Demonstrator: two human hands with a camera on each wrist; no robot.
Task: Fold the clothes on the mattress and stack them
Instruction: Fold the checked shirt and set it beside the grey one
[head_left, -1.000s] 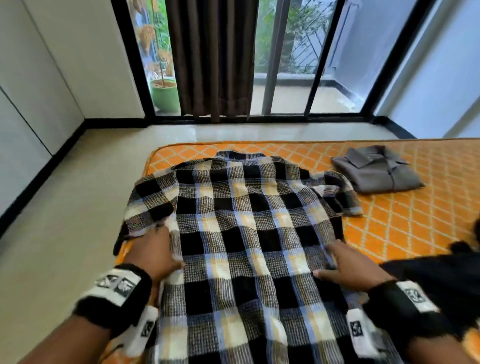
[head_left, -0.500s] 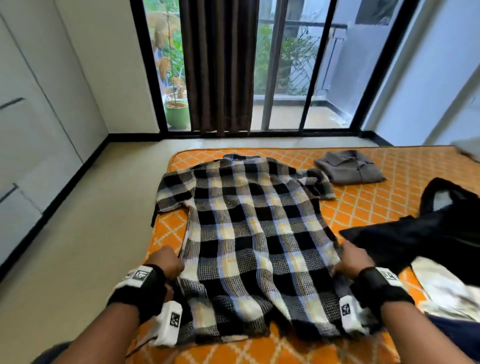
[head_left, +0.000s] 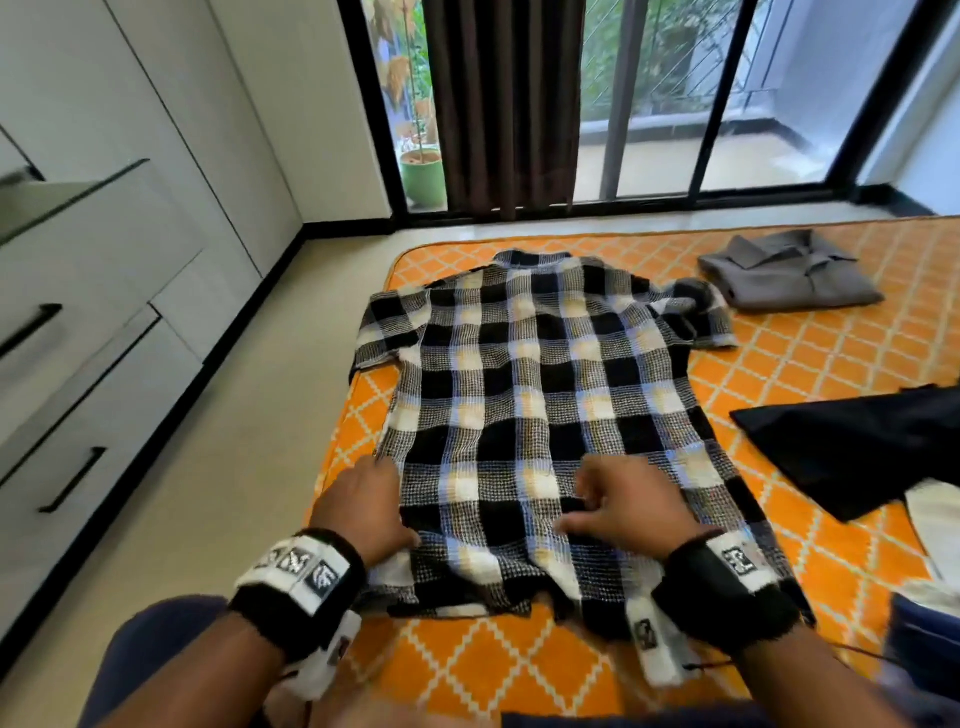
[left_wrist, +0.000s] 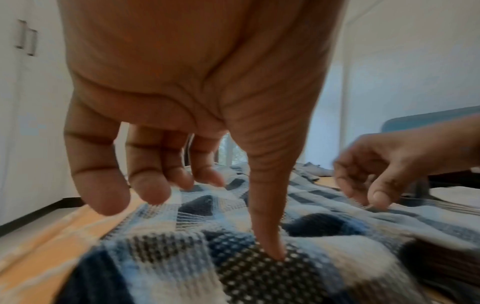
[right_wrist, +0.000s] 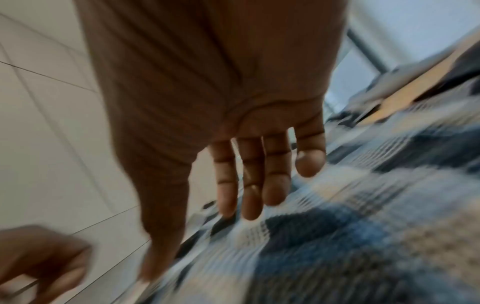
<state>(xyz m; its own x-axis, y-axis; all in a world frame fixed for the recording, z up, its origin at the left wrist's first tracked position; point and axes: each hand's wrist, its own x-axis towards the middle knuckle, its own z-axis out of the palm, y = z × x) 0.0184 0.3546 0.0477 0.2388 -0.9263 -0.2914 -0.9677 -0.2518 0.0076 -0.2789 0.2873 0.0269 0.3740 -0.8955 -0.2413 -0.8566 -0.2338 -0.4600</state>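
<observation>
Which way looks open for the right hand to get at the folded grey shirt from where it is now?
Probably yes: bare orange mattress lies between the right hand and the grey shirt; only the checked shirt's sleeve lies near, though it looks a long stretch.

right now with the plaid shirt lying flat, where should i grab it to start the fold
Probably the plaid shirt by its left side edge, from the mattress edge side. It lies spread flat, collar away from you, and the left hand already rests at that edge. The right hand, over the lower middle, could pin the fold line.
</observation>
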